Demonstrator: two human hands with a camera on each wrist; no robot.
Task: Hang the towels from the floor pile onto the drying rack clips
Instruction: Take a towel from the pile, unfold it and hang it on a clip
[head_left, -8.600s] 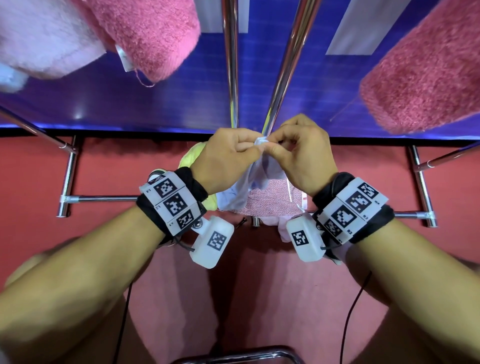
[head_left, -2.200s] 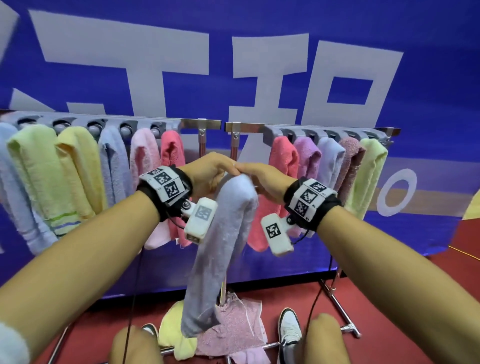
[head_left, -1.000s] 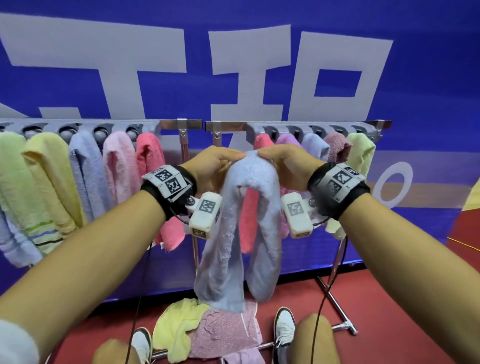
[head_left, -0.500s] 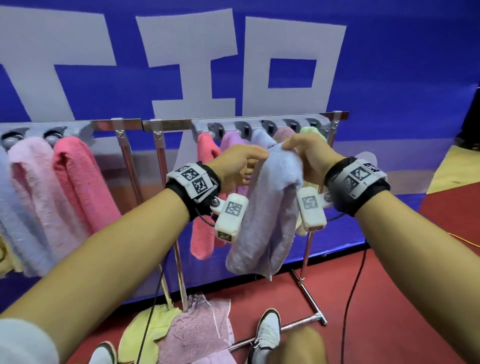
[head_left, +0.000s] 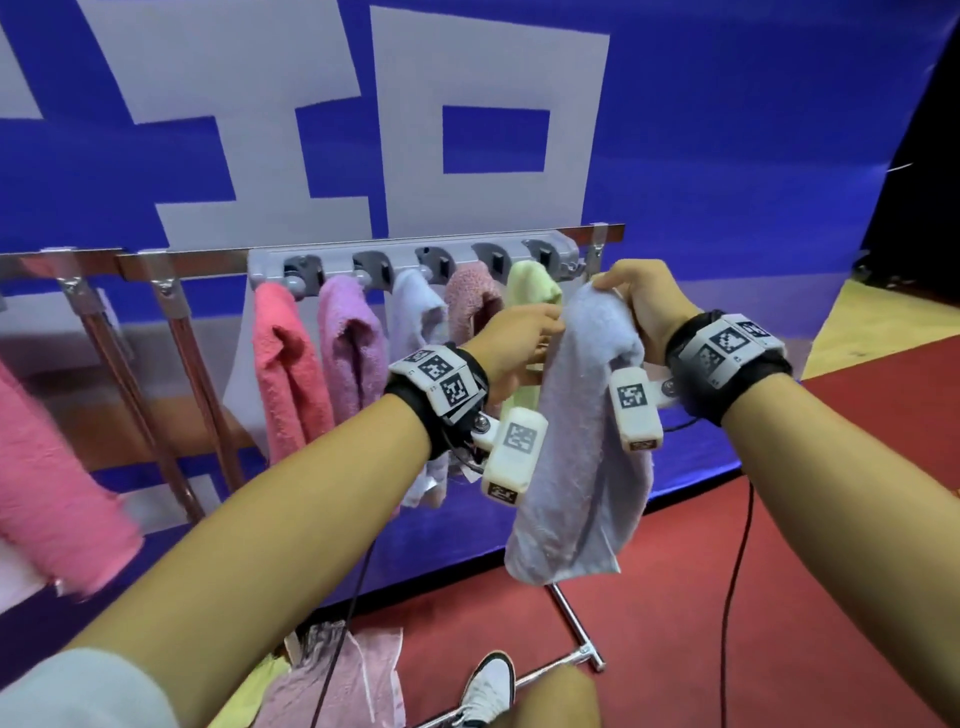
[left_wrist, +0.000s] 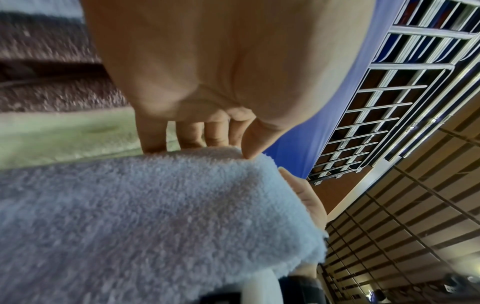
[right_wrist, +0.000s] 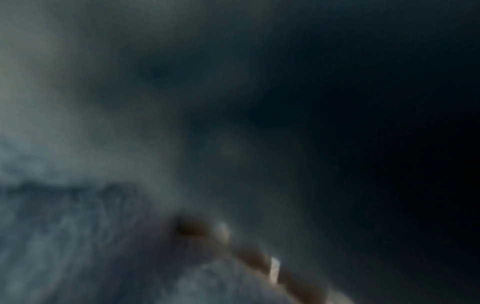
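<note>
A pale lavender-blue towel (head_left: 582, 457) hangs folded over between my hands, just in front of the right end of the grey clip bar (head_left: 410, 254). My left hand (head_left: 519, 343) pinches its top fold from the left, thumb and fingers on the cloth (left_wrist: 155, 216). My right hand (head_left: 631, 301) grips the same fold from the right. Several towels hang from the clips: coral (head_left: 285, 374), purple (head_left: 348, 358), pale blue (head_left: 418, 312), dusty pink (head_left: 470, 301) and light green (head_left: 532, 283). The right wrist view is dark and blurred by cloth.
A pink towel (head_left: 337, 680) and a yellow one (head_left: 244, 696) lie on the red floor (head_left: 675, 597) by my white shoe (head_left: 488, 686). The rack's metal legs (head_left: 202, 384) and foot bar (head_left: 561, 667) stand below. More pink towels (head_left: 47, 478) hang at left. A blue banner (head_left: 727, 156) is behind.
My view and both hands have shifted right along the rack with the lavender towel, which now hangs beside the green towel at the bar's right end.
</note>
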